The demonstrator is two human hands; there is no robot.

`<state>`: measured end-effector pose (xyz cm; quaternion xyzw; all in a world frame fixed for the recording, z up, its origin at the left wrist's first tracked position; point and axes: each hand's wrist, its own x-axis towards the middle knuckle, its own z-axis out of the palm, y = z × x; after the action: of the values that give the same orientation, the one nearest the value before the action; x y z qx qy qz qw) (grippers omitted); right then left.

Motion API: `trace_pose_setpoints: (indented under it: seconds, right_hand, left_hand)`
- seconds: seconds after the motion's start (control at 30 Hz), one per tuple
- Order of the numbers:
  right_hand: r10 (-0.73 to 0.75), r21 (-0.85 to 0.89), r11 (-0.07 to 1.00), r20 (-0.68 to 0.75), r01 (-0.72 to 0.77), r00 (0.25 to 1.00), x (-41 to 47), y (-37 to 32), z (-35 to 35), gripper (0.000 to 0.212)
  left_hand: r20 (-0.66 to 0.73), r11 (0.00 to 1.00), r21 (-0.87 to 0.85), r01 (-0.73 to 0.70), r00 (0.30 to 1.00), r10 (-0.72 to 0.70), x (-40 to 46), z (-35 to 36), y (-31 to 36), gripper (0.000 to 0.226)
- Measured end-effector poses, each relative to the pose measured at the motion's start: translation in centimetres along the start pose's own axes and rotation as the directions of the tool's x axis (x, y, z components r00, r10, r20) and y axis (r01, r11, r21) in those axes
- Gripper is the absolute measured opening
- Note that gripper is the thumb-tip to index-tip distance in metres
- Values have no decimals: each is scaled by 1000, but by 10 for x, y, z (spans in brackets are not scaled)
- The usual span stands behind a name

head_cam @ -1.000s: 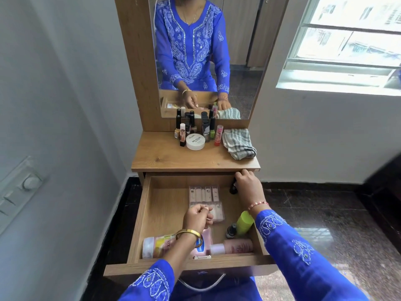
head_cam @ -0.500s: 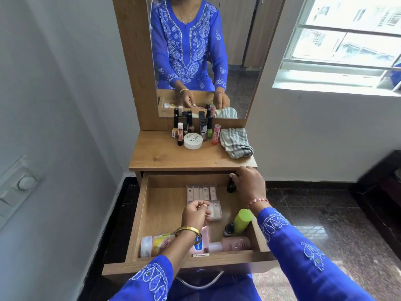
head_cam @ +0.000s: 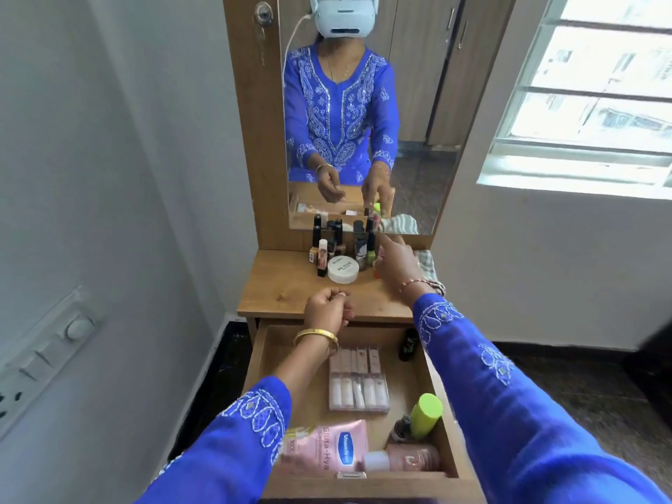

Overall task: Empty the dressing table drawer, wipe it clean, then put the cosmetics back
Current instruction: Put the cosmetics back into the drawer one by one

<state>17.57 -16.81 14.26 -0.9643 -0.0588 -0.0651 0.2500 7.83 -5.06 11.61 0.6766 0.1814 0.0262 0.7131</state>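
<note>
While the drawer [head_cam: 354,478] remained half full, the head view caught the emptying step: the right hand [head_cam: 394,265] reached among the bottles [head_cam: 338,241] on the tabletop [head_cam: 287,289], its grip unclear, and the left hand [head_cam: 327,311] hovered curled, contents indiscernible. Next would likely come the clear compartment box [head_cam: 358,381]; only "Gluta-Hya" on the pink tube [head_cam: 327,449] read clearly.
</note>
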Motion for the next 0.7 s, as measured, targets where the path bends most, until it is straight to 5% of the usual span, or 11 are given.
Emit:
trace_pose_setpoints:
  seconds: [0.13,0.47,0.7]
  right_hand:
    - [24,-31,999,-16,-25,1000,10,6,2,42]
    - [-6,301,951,-220,73,975,-22,4,-1,15]
    - [-103,497,857,-100,139,990,-58,-13,3,11]
  left_hand:
    - [15,999,-34,-16,1000,16,7,-3,10,27]
    - [-61,986,136,-93,993,102,16,2,3,21]
    - [68,982,-176,63,996,-51,7,-1,0,26]
